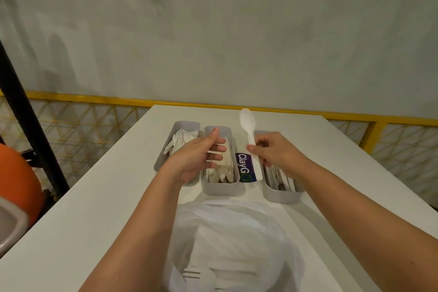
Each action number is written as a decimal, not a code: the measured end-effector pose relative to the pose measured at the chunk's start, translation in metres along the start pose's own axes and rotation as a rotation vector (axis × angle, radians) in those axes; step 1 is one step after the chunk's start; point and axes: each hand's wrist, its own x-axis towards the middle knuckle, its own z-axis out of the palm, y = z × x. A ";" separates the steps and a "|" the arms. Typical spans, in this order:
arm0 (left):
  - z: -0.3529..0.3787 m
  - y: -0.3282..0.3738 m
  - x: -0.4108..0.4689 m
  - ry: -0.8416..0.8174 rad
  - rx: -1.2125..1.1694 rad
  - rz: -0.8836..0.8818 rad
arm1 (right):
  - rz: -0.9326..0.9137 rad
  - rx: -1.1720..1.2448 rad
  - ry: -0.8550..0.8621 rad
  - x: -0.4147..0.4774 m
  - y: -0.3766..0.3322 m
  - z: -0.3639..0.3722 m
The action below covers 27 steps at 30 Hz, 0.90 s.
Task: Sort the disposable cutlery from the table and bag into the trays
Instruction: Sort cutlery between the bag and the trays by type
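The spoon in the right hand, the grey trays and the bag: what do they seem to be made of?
Spoon: probably plastic, white and smooth with a faint sheen. Trays: likely moulded plastic, matt grey, with rounded corners. Bag: thin plastic film, translucent white and wrinkled; a fork shows through it.

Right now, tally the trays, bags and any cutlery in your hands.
Trays, left tray, middle tray, right tray: 3
Bag: 1
Spoon, held in the right hand: 1
Total: 5
Cutlery inside the trays and bag is too packed to count.
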 end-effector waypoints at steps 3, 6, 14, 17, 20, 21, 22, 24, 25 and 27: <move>0.003 0.001 -0.001 -0.007 -0.004 -0.012 | 0.141 -0.096 0.094 0.008 0.024 -0.019; 0.004 0.001 -0.002 -0.015 -0.004 -0.016 | 0.300 -0.166 0.049 0.011 0.047 -0.026; 0.007 0.002 -0.004 0.034 -0.020 -0.030 | 0.329 -0.335 0.003 0.011 0.052 -0.019; 0.009 0.003 -0.005 0.036 -0.008 -0.035 | 0.315 -0.411 0.024 0.009 0.047 -0.018; 0.011 0.004 -0.006 0.044 0.011 -0.027 | 0.240 -0.471 0.063 0.001 0.035 -0.018; 0.011 0.006 -0.007 0.047 0.017 -0.016 | 0.202 -0.486 0.073 -0.002 0.030 -0.018; 0.012 0.008 -0.008 0.043 0.027 -0.001 | 0.166 -0.499 0.073 -0.006 0.023 -0.017; 0.013 0.010 -0.012 0.023 0.069 0.028 | 0.114 -0.528 0.020 -0.015 0.009 -0.014; 0.012 0.010 -0.015 0.010 0.105 0.039 | 0.083 -0.523 -0.019 -0.019 0.003 -0.012; 0.012 0.009 -0.024 -0.020 0.195 0.041 | 0.004 -0.459 -0.107 -0.027 -0.007 -0.005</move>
